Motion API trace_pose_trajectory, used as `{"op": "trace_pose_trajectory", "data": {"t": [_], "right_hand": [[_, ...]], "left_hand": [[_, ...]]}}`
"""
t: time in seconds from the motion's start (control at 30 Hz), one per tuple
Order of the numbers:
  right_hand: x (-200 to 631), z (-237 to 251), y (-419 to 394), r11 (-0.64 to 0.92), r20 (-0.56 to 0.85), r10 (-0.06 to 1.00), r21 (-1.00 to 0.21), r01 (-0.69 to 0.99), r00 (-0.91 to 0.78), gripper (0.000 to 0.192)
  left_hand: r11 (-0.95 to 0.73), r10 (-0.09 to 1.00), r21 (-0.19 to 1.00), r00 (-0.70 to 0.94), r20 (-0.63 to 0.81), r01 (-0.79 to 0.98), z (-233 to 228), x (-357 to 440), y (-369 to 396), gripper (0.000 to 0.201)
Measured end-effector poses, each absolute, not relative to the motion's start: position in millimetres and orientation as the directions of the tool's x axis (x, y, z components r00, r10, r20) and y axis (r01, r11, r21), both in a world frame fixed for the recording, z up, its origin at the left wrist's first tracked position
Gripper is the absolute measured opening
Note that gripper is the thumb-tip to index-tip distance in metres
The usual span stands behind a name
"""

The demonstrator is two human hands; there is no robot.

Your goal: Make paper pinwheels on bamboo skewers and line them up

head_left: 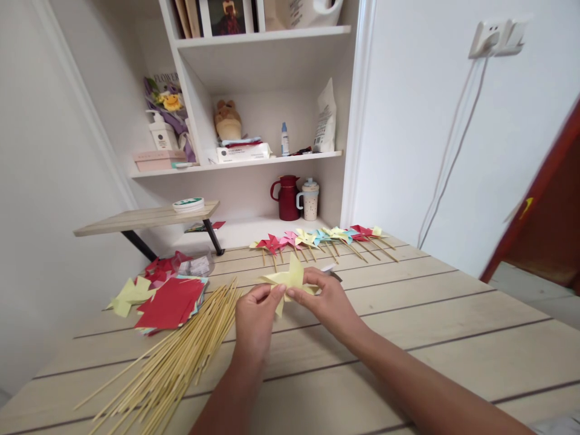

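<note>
Yellow pinwheel between both hands' fingers

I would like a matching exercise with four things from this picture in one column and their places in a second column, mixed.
Things:
1. yellow paper pinwheel
2. bamboo sticks
3. red jug
4. finished pinwheels

Places:
A. in a row along the far edge of the table
B. on the lowest shelf, beside a speckled cup
C. between the left hand and the right hand
D. in a loose pile on the table, left of the hands

Pairs: 1-C, 2-D, 3-B, 4-A
</note>
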State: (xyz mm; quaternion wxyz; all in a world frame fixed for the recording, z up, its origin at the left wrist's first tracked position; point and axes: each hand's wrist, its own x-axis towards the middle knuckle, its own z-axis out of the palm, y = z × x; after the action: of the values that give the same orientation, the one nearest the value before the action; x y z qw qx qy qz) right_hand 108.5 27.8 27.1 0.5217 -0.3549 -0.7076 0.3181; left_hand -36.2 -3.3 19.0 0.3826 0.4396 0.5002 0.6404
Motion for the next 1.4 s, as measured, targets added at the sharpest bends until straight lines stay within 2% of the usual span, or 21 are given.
{"op": "trace_pose_trajectory", "data": {"t": [0.2, 0.43, 0.63, 0.83, 1.07, 1.4], "right_hand": [[110, 26, 29, 0.487, 0.461, 0.869, -0.861, 0.149, -0.178, 0.023], [114, 23, 38, 0.253, 0.262, 0.938, -0.965, -0.069, -0.229, 0.03], [116, 28, 38, 0.214, 0.245, 0.949, -0.963, -0.165, -0.2, 0.028], [114, 26, 34, 0.204, 0.233, 0.946, -0.968, -0.144, -0.224, 0.028], [115, 28, 33, 0.188, 0.236, 0.935, -0.963, -0.194, -0.265, 0.027], [112, 26, 32, 0.212, 0.242, 0.93, -0.968, -0.134, -0.275, 0.031]], "left_hand": [[-0.179, 0.941, 0.982, -0.302, 0.154, -0.055, 16, -34, -4, 0.027], [-0.155, 0.978, 0.96, -0.175, 0.116, -0.234, 21, -40, -3, 0.038], [-0.124, 0.987, 0.962, -0.132, 0.093, -0.243, 23, -47, -1, 0.041], [-0.114, 0.993, 0.955, 0.002, 0.119, -0.273, 25, -43, -4, 0.038], [-0.085, 0.995, 0.957, -0.069, 0.069, -0.278, 22, -45, -2, 0.034], [-0.101, 0.982, 0.952, -0.183, 0.049, -0.288, 20, -45, 0, 0.033]]}}
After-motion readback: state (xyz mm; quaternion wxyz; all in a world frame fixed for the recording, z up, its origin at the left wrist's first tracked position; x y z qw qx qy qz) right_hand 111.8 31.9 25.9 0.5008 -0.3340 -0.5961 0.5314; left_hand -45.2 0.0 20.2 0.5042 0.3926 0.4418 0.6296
